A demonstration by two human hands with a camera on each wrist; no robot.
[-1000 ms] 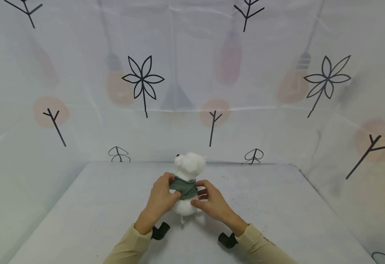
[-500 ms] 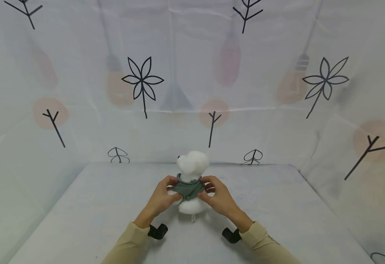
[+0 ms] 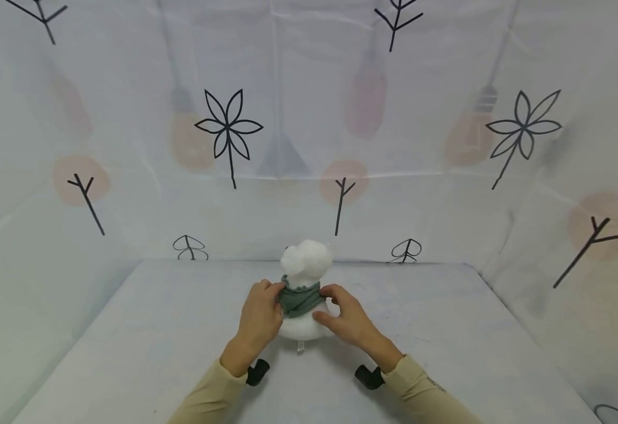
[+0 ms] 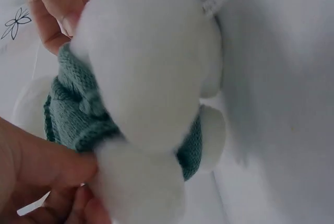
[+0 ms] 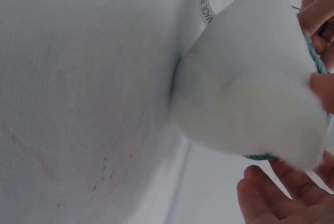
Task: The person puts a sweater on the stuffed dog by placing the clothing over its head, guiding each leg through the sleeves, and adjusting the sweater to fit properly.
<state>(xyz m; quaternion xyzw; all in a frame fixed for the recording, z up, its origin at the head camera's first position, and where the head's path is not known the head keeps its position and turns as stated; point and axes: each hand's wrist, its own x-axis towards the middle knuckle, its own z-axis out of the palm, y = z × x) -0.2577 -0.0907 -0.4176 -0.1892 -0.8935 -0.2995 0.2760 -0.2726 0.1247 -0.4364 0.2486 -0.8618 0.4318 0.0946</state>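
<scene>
A white stuffed toy animal (image 3: 303,327) in a green knitted garment (image 3: 300,300) sits upright on the table, its back toward me and its head turned a little left. My left hand (image 3: 261,312) holds its left side. In the left wrist view, the thumb (image 4: 73,164) lies at the garment's edge by a white limb (image 4: 141,187), with fingers curled beneath. On the other side, my right hand (image 3: 348,315) holds the toy, index fingertip at the garment's upper edge and thumb on the lower back. Its other fingers (image 5: 266,192) curve around the far side. The toy's front is hidden.
The white table (image 3: 155,353) meets a printed fabric backdrop (image 3: 277,218) behind and at both sides. A white label (image 3: 300,347) sticks out at the toy's base. Black devices (image 3: 258,372) sit under both wrists, near the beige cuffs.
The toy has shifted right, then slightly back left, and turned more squarely away from me. The garment lies bunched higher on its back. My left thumb has moved from the garment's lower edge.
</scene>
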